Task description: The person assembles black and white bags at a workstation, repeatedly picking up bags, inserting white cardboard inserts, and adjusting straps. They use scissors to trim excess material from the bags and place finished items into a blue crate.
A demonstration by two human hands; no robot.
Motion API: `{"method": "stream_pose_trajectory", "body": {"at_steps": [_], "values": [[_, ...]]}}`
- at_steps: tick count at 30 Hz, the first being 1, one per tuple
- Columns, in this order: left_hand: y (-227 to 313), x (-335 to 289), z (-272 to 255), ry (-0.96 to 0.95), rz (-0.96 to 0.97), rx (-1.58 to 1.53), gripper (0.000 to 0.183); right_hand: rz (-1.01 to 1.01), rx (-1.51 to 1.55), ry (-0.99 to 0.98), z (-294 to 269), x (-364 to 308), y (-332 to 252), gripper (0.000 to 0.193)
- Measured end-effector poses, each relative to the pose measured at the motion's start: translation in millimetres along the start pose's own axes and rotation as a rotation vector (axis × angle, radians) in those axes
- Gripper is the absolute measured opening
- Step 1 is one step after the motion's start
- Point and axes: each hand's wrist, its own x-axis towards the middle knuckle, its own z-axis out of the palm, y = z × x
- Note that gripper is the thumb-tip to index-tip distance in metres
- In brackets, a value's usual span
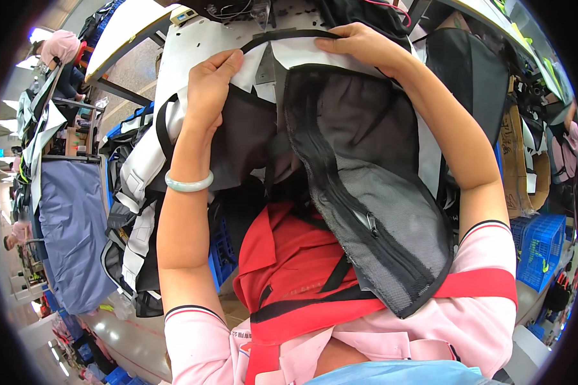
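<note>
Near the top of the head view, my left hand [213, 80] pinches one end of a black edging strip [273, 37] between thumb and fingers. Farther right, my right hand [359, 46] grips the same strip, which bows between the two hands. White fabric [302, 51] shows under the strip. From it a black mesh panel [392, 186] with a long black zipper [327, 170] hangs toward my lap. The zipper's pull [371, 223] lies low on the panel. A dark fabric panel [241, 138] droops beside my left wrist. How the pieces join is partly hidden.
A white worktable [192, 54] lies beneath my hands, with a dark machine part [228, 8] at its far edge. Black and white sewn pieces [144, 173] hang at left. A cardboard box [517, 160] and blue crate [538, 247] stand right. Other people work at far left and right.
</note>
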Motion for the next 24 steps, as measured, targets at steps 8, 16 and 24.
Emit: {"method": "stream_pose_trajectory", "body": {"at_steps": [8, 16, 24], "values": [[1, 5, -1, -0.019, -0.046, -0.061, 0.035, -0.023, -0.071, 0.072, -1, 7, 0, 0.050], [-3, 20, -3, -0.010, -0.018, -0.037, 0.037, -0.032, -0.085, 0.076, -7, 13, -1, 0.057], [2, 13, -1, 0.004, 0.031, -0.027, 0.041, -0.045, -0.005, 0.005, -14, 16, 6, 0.057]]}}
